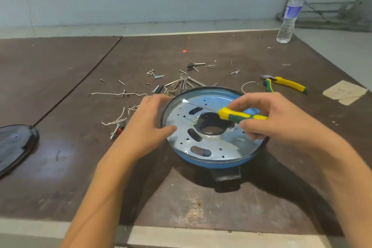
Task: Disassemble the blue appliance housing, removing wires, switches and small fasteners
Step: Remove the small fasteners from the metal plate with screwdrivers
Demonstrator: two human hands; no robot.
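Two bare forearms reach in from the near edge of the brown table (pixel 201 203). Between them sits the one blue appliance housing (pixel 209 164), round and open side up, with a black tab on its near side. Inside it lies a perforated metal plate (pixel 181 127) with a dark round opening in the middle.

The left hand (pixel 149 125) is spread and relaxed, holding nothing. Its fingertips are at the housing's left rim and its thumb lies over the plate; I cannot tell if it presses. The right hand (pixel 277 119) pinches the single screwdriver (pixel 241 116) by its yellow-and-green handle, between thumb and curled fingers. The shaft slants across the plate toward the far left rim.

At the left edge lies one black lid (pixel 16 145). Beyond the housing, loose screws (pixel 181 82) are scattered, too many to count. White wire pieces (pixel 118 93) lie in three spots. One pair of yellow-and-green pliers (pixel 285 84) rests to the right, near a pale paper patch (pixel 344 91). At the far right corner stands one plastic water bottle (pixel 289 16).
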